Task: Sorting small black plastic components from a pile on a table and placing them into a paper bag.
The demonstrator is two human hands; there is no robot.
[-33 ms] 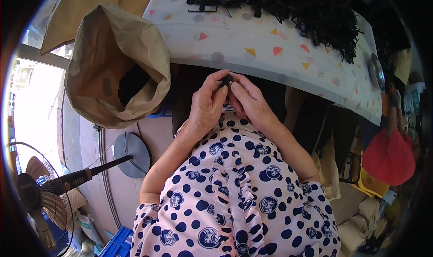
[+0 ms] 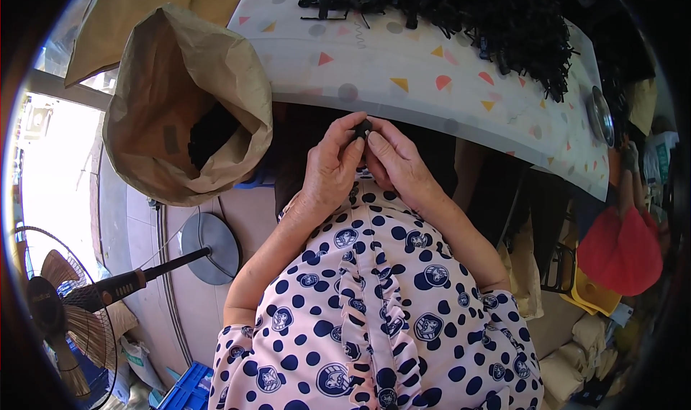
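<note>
Just off the table's near edge, my left hand [image 2: 332, 162] and my right hand [image 2: 403, 160] meet at the fingertips. Between them they pinch a small black piece [image 2: 362, 128], mostly covered by fingers, so its exact kind does not show. A tiny pale spot is visible beside it at my right thumb. Across the far side of the table [image 2: 345, 68], which has a white cover with coloured shapes, lies a large heap of thin black parts [image 2: 446, 7]. To the left of my hands gapes a brown paper sack [image 2: 248, 86] with black pieces [image 2: 212, 137] inside.
A floor fan [image 2: 54, 302] and its round grey base [image 2: 209, 248] stand at the lower left, near a blue crate [image 2: 188, 388]. A metal bowl [image 2: 599, 115] sits at the table's right end. Beyond it is another person in a red top [image 2: 620, 252], near a yellow container [image 2: 594, 291].
</note>
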